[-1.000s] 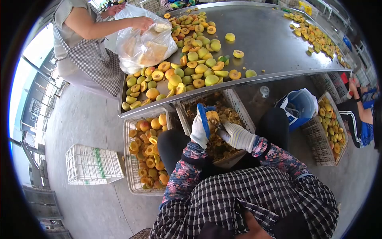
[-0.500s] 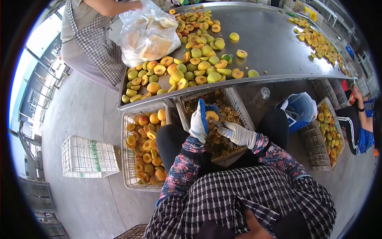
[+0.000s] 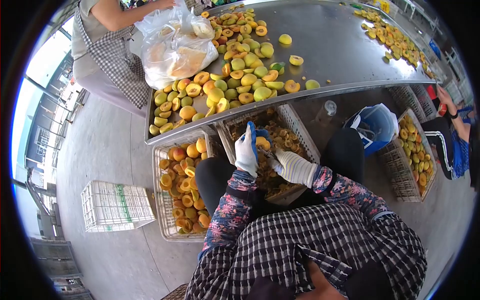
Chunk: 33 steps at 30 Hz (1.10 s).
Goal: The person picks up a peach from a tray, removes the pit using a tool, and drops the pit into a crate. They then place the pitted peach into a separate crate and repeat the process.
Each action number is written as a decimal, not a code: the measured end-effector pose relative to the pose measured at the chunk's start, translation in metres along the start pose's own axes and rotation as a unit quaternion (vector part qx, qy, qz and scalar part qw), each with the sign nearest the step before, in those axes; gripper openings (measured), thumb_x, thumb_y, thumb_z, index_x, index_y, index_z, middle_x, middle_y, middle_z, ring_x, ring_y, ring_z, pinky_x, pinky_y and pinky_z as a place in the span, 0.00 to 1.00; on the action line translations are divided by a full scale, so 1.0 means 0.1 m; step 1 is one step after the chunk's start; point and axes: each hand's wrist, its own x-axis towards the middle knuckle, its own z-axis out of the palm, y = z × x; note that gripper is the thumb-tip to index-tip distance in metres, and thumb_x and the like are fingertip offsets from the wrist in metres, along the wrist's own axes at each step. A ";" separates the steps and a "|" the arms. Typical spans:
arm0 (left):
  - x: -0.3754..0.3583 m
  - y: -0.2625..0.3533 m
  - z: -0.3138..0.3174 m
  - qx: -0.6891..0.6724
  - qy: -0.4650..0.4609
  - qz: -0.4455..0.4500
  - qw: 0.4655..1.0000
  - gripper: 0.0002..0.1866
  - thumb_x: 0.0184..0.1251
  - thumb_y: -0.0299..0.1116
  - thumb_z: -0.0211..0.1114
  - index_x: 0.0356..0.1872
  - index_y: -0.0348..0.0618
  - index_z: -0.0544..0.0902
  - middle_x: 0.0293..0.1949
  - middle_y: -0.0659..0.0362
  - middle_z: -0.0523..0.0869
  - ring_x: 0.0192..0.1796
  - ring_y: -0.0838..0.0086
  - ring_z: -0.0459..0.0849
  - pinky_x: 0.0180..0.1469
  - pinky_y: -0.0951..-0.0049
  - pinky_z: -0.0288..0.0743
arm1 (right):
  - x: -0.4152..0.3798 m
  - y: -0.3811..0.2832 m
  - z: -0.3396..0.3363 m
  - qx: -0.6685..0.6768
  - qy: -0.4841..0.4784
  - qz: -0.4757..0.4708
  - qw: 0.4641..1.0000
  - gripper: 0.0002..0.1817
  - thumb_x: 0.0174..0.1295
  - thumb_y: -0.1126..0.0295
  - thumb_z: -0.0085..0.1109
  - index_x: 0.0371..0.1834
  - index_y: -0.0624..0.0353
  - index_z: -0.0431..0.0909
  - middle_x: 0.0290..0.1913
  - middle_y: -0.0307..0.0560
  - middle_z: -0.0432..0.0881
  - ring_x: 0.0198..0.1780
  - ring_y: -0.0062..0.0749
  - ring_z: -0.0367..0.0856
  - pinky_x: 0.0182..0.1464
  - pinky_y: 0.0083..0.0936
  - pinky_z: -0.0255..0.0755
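In a white glove with a blue palm, my left hand grips a yellow peach half between thumb and fingers. My right hand, in a striped whitish glove, is closed around a small metal pitting tool whose end is right by the fruit; most of the tool is hidden by the glove. Both hands are over a crate that holds brown pits and scraps. Left of my knee stands another crate filled with orange peach halves.
Ahead, a steel table carries heaped peach halves and a plastic bag, beside a person in a checked apron. A blue bucket and a fruit crate stand right, near another person. A white crate lies left.
The view has shifted slightly. Both hands keep their hold, and my right hand with the tool stays close to the peach half, which appears turned a little.
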 end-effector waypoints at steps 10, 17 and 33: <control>-0.06 -0.17 0.09 -0.015 0.062 0.145 0.987 0.28 0.78 0.50 0.57 0.36 0.28 0.85 0.29 0.52 0.88 0.29 0.69 0.85 0.35 0.73 0.78 | 0.03 0.02 0.05 0.114 0.016 -0.011 0.993 0.14 0.73 0.66 0.53 0.54 0.64 0.73 0.35 0.57 0.85 0.39 0.53 0.84 0.43 0.41 0.76; -0.04 -0.01 -0.01 0.154 -0.097 0.023 0.983 0.30 0.77 0.54 0.56 0.39 0.29 0.85 0.31 0.50 0.88 0.31 0.66 0.87 0.38 0.69 0.81 | 0.00 0.25 0.15 0.232 0.000 -0.025 0.972 0.22 0.74 0.52 0.52 0.55 0.60 0.73 0.28 0.47 0.79 0.25 0.39 0.79 0.31 0.34 0.73; -0.03 -0.22 0.07 0.039 0.005 0.079 0.996 0.25 0.78 0.51 0.56 0.39 0.34 0.82 0.32 0.54 0.86 0.31 0.68 0.86 0.36 0.68 0.83 | -0.06 -0.13 -0.18 0.531 -0.162 0.209 0.805 0.28 0.74 0.43 0.49 0.64 0.52 0.69 0.19 0.33 0.69 0.13 0.19 0.64 0.15 0.19 0.59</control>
